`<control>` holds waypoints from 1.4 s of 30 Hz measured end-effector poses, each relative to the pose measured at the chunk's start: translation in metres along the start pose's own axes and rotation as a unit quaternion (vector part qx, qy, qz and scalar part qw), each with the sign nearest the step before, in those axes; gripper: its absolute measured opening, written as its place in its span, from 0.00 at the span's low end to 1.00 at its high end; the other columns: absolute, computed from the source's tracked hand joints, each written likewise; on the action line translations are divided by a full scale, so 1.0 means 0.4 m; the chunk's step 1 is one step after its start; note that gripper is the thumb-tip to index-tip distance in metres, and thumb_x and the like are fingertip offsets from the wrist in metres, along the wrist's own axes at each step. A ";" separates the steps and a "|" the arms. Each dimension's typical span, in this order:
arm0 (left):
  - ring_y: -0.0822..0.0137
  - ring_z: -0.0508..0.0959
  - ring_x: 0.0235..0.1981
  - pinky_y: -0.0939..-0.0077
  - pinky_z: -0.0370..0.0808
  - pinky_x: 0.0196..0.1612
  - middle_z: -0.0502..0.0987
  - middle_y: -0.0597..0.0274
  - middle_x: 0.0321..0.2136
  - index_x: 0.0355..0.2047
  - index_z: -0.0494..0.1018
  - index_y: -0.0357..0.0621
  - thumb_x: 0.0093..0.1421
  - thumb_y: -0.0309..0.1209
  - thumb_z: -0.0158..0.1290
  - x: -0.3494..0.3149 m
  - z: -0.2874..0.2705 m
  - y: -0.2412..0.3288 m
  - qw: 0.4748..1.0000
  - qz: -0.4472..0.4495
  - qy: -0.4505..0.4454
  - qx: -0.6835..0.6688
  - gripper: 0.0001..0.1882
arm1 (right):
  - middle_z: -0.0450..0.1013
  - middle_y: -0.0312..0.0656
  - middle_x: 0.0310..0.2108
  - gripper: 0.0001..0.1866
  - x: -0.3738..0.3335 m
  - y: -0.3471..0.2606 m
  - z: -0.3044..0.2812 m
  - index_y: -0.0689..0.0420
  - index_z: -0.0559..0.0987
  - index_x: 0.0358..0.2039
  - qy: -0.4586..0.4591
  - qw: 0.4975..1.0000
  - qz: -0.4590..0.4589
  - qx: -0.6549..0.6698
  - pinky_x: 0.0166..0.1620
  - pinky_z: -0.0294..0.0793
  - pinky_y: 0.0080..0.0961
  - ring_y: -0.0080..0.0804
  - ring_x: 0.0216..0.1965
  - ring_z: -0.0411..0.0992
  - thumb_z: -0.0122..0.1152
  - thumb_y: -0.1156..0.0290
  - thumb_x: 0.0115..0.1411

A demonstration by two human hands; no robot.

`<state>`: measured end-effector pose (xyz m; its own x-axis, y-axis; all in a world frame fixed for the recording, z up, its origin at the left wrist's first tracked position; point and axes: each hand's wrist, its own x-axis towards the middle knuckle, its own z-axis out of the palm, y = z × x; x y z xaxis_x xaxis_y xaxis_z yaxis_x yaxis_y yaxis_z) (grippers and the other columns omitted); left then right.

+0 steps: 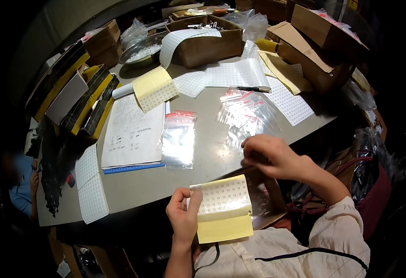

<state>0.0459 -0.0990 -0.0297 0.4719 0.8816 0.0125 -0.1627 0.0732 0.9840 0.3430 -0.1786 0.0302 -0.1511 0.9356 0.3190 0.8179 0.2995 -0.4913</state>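
My left hand point(183, 213) grips a yellow sheet of small printed labels point(223, 192) by its left edge, thumb on top. The sheet bends over a plain yellow lower part in front of my body. At the table's near edge, my right hand point(274, 155) is raised with its fingers curled together. Whatever they pinch, if anything, is hidden or too small to tell. Just beyond it lies a spread of clear zip bags point(244, 118) with red strips. Another stack of clear zip bags point(179, 141) rests further left. Below my right hand is an open cardboard box point(270, 197).
A notebook point(133, 132) lies under a curled yellow label sheet point(154, 88). White label sheets point(235, 74) and a black pen point(250, 89) lie behind. Cardboard boxes point(207, 46) and a metal bowl point(140, 55) line the back. Another person point(23, 185) is at the left.
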 end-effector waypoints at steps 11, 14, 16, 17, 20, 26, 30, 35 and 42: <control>0.84 0.72 0.30 0.87 0.69 0.33 0.77 0.69 0.30 0.34 0.72 0.36 0.69 0.23 0.58 -0.014 0.006 0.021 1.000 0.003 -0.011 -0.017 0.07 | 0.77 0.48 0.30 0.12 0.095 -0.001 -0.075 0.62 0.79 0.41 -0.110 0.982 0.151 0.023 0.38 0.76 0.38 0.43 0.34 0.78 0.64 0.67 0.65; 0.84 0.73 0.30 0.87 0.69 0.32 0.77 0.69 0.30 0.33 0.71 0.36 0.69 0.22 0.58 -0.014 0.009 0.024 1.000 0.008 -0.009 -0.012 0.07 | 0.78 0.53 0.31 0.15 0.108 0.006 -0.049 0.64 0.78 0.40 -0.128 0.978 0.149 -0.072 0.40 0.76 0.43 0.52 0.36 0.78 0.66 0.64 0.63; 0.84 0.73 0.30 0.87 0.69 0.32 0.77 0.68 0.30 0.33 0.71 0.36 0.69 0.22 0.58 -0.017 0.011 0.033 1.000 0.009 -0.005 -0.016 0.07 | 0.79 0.56 0.33 0.18 0.108 0.022 -0.028 0.65 0.77 0.39 -0.107 0.976 0.133 -0.139 0.41 0.76 0.46 0.58 0.38 0.78 0.68 0.62 0.63; 0.84 0.73 0.30 0.87 0.69 0.32 0.77 0.68 0.30 0.34 0.71 0.36 0.69 0.22 0.58 -0.020 0.009 0.036 1.000 0.008 -0.003 -0.021 0.07 | 0.79 0.55 0.33 0.19 0.111 0.021 -0.030 0.65 0.77 0.39 -0.111 0.970 0.155 -0.152 0.41 0.76 0.47 0.58 0.38 0.78 0.69 0.60 0.62; 0.84 0.73 0.30 0.87 0.68 0.32 0.77 0.67 0.30 0.34 0.71 0.37 0.69 0.22 0.57 -0.028 -0.001 0.053 1.000 0.011 0.002 -0.027 0.07 | 0.79 0.55 0.32 0.22 0.125 -0.011 -0.059 0.63 0.77 0.41 -0.145 0.954 0.201 -0.170 0.41 0.75 0.48 0.58 0.37 0.79 0.71 0.56 0.61; 0.84 0.71 0.28 0.89 0.66 0.31 0.77 0.67 0.29 0.33 0.70 0.37 0.68 0.23 0.58 -0.038 -0.009 0.083 0.999 0.016 0.009 -0.038 0.08 | 0.80 0.51 0.29 0.21 0.110 -0.037 -0.073 0.58 0.79 0.47 -0.103 0.960 0.156 -0.206 0.39 0.76 0.44 0.50 0.36 0.81 0.70 0.55 0.62; 0.84 0.72 0.27 0.88 0.66 0.30 0.76 0.68 0.28 0.33 0.70 0.37 0.69 0.23 0.57 -0.035 -0.011 0.070 0.999 0.019 0.012 -0.028 0.08 | 0.77 0.50 0.21 0.20 0.103 -0.046 -0.063 0.57 0.84 0.46 -0.159 0.932 0.185 -0.268 0.32 0.75 0.46 0.53 0.27 0.79 0.66 0.52 0.66; 0.83 0.74 0.29 0.86 0.70 0.31 0.78 0.66 0.29 0.34 0.72 0.34 0.69 0.23 0.57 -0.032 -0.007 0.062 0.999 -0.006 -0.011 -0.039 0.07 | 0.78 0.52 0.22 0.23 0.086 -0.115 -0.069 0.60 0.85 0.43 -0.232 0.950 0.119 -0.171 0.31 0.75 0.43 0.54 0.25 0.78 0.64 0.50 0.67; 0.81 0.77 0.31 0.84 0.74 0.33 0.82 0.62 0.31 0.36 0.74 0.32 0.70 0.24 0.57 -0.033 0.007 0.043 0.999 -0.027 -0.040 -0.015 0.06 | 0.80 0.49 0.39 0.15 0.125 -0.014 -0.096 0.62 0.78 0.47 -0.172 0.979 0.092 0.056 0.40 0.77 0.38 0.45 0.37 0.79 0.67 0.69 0.62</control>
<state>0.0395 -0.1108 -0.0125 0.5486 0.8357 -0.0253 -0.1598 0.1345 0.9779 0.3523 -0.1408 0.0801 -0.2012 0.9773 -0.0663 0.7854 0.1206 -0.6071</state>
